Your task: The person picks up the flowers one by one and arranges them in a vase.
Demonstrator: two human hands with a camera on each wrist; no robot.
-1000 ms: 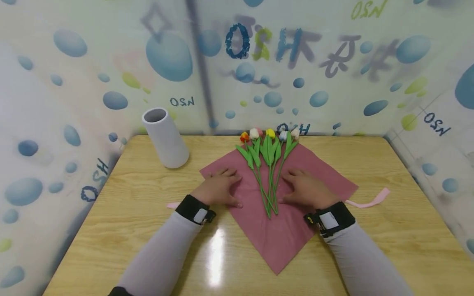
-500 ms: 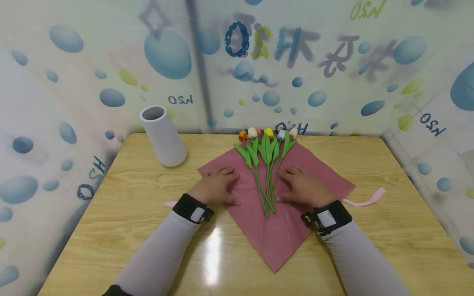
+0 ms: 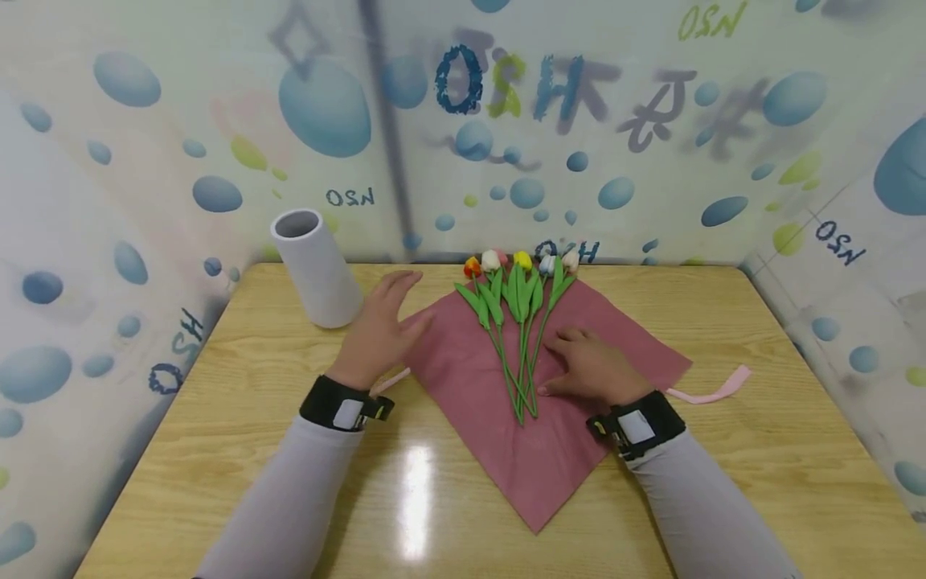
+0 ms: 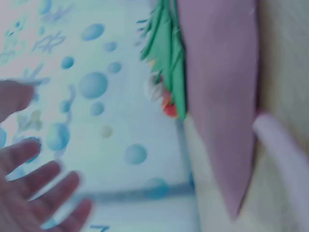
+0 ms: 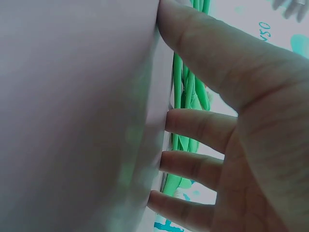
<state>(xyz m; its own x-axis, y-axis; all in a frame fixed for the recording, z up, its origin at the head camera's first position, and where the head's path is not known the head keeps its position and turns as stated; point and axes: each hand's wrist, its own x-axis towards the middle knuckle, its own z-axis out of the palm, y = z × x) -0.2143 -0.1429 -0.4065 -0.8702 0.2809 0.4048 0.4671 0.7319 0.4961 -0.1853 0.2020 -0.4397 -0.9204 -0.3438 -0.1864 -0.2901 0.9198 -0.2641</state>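
Several artificial tulips in mixed colours lie with crossed green stems on a dusky-pink sheet of wrapping paper. My left hand is raised near the paper's left corner with fingers spread. In the left wrist view that hand holds nothing and stands apart from the paper. To the right of the stems, my right hand rests its fingertips on the sheet. The right wrist view has its thumb and fingers touching the paper, with the green stems behind.
A white vase stands at the table's back left, close beyond my left hand. A pale pink ribbon runs beneath the paper and shows at both sides. A patterned wall rises behind the wooden table.
My left hand has lifted off the paper and moved left and away from me, toward the vase. My right hand, the tulips and the paper stay in place.
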